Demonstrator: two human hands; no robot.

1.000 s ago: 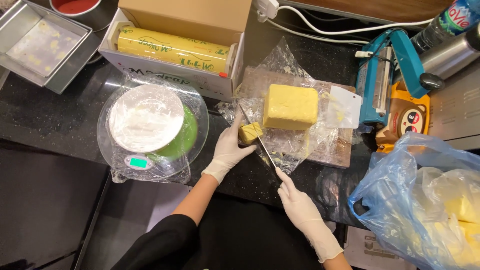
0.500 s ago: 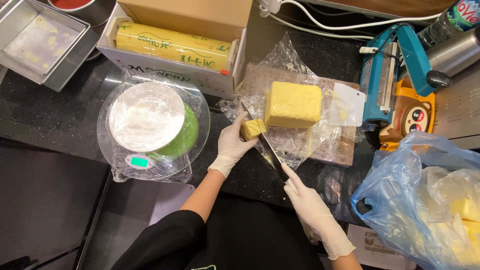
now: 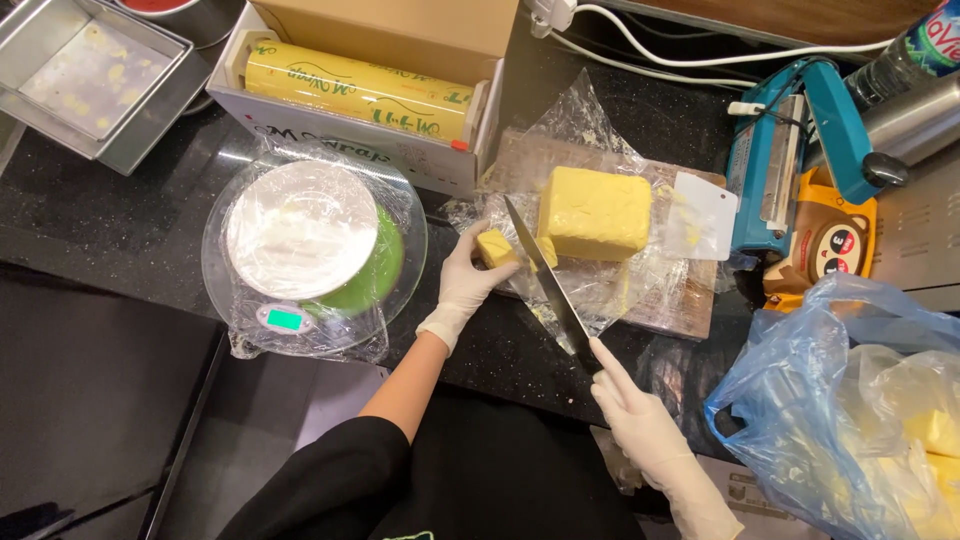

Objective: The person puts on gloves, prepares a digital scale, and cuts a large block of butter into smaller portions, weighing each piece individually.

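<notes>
A large yellow butter block point(image 3: 594, 212) lies on clear plastic wrap over a wooden board point(image 3: 690, 310). My left hand point(image 3: 468, 281), in a white glove, grips a small cut piece of butter point(image 3: 496, 246) at the block's left end. My right hand point(image 3: 640, 425), also gloved, holds the handle of a long knife point(image 3: 545, 281); its blade runs diagonally between the small piece and the big block, tip near the block's upper left corner.
A kitchen scale point(image 3: 312, 258) wrapped in plastic stands to the left. Behind it is a cardboard box with a roll of cling film point(image 3: 356, 90). A metal tray point(image 3: 85, 75) is far left, a teal bag sealer point(image 3: 790, 165) and white scraper point(image 3: 703, 216) right, a blue bag of butter point(image 3: 870, 410) lower right.
The knife blade has swung up and now lies between the small piece and the block. My left hand still grips the small piece. The view has shifted slightly.
</notes>
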